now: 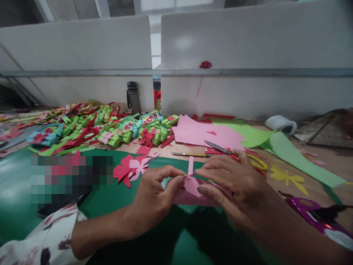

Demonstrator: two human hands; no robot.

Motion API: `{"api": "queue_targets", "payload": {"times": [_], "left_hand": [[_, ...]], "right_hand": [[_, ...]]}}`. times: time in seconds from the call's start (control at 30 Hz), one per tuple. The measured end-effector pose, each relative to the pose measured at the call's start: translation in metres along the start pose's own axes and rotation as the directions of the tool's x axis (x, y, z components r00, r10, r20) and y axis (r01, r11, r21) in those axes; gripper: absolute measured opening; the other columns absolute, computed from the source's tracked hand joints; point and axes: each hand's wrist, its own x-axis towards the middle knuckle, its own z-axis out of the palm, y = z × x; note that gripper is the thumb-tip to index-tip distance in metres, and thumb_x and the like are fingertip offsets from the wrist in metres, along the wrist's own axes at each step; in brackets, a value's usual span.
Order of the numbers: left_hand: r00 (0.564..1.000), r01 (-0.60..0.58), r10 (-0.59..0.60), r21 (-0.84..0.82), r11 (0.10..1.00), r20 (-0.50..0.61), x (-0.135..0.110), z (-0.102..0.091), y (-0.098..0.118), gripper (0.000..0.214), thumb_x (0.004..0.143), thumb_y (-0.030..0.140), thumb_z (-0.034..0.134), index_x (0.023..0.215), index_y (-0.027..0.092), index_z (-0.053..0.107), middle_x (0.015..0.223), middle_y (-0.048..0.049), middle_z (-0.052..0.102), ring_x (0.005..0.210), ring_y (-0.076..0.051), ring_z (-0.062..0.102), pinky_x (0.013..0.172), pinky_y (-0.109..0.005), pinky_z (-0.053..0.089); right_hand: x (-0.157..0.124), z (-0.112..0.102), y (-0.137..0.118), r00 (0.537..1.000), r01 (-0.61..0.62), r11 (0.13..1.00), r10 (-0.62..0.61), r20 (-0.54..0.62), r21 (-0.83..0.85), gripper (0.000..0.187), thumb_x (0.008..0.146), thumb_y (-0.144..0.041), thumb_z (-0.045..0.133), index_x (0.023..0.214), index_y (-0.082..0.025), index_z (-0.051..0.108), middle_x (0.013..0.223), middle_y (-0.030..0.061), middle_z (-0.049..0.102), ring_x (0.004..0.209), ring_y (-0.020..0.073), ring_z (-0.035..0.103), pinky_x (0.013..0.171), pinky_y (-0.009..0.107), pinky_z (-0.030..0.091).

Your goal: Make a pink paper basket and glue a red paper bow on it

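Note:
Between my hands is a folded pink paper piece (193,199) with a narrow strip standing up behind it. My left hand (160,193) pinches its left end between thumb and fingertips. On the other side my right hand (228,184) grips the paper, thumb in front and fingers behind. The paper's right end is partly hidden by that hand. Left of my hands, a pink butterfly cutout (138,166) lies on red paper cutouts (122,170). Scissors (217,147) with yellow and red handles lie just beyond my right hand.
Small green paper baskets (110,137) with flowers pile up at the back left, by a dark bottle (134,97). Pink sheets (198,130) and green paper (300,156) lie behind. A purple glue gun (306,213) and yellow butterfly (288,178) are at right.

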Motion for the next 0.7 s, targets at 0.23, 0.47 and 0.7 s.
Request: {"api": "queue_targets", "payload": {"times": [0.23,0.47,0.7], "left_hand": [[0.998,0.061,-0.060,-0.146,0.987,0.013,0.006,-0.003,0.001,0.018,0.083,0.025,0.056,0.076,0.014,0.068,0.069,-0.0016,0.067,0.064,-0.013,0.058,0.060,-0.020,0.043],[0.977,0.207,-0.209,-0.337,0.919,0.033,0.021,-0.014,-0.012,0.021,0.079,0.032,0.062,0.068,0.015,0.067,0.064,0.0011,0.061,0.061,-0.010,0.050,0.058,-0.018,0.039],[0.967,0.254,-0.246,-0.349,0.902,0.067,0.019,-0.012,-0.019,0.023,0.080,0.037,0.063,0.071,0.016,0.066,0.066,0.0013,0.061,0.062,-0.011,0.050,0.059,-0.019,0.039]], "right_hand": [[0.001,-0.012,0.003,0.998,-0.037,0.998,0.039,-0.041,0.047,0.014,0.086,-0.019,0.052,0.090,-0.026,0.064,0.089,-0.0013,0.069,0.091,0.0207,0.062,0.089,0.045,0.034],[-0.013,-0.035,0.018,0.981,0.019,0.997,-0.004,-0.194,0.076,0.018,0.089,-0.027,0.051,0.102,-0.025,0.064,0.096,0.0015,0.072,0.095,0.0201,0.065,0.082,0.032,0.050],[-0.029,-0.017,0.026,0.978,-0.041,0.999,0.037,-0.204,-0.016,0.024,0.084,-0.019,0.059,0.108,-0.022,0.059,0.112,0.0065,0.065,0.110,0.0198,0.058,0.095,0.033,0.047]]}}
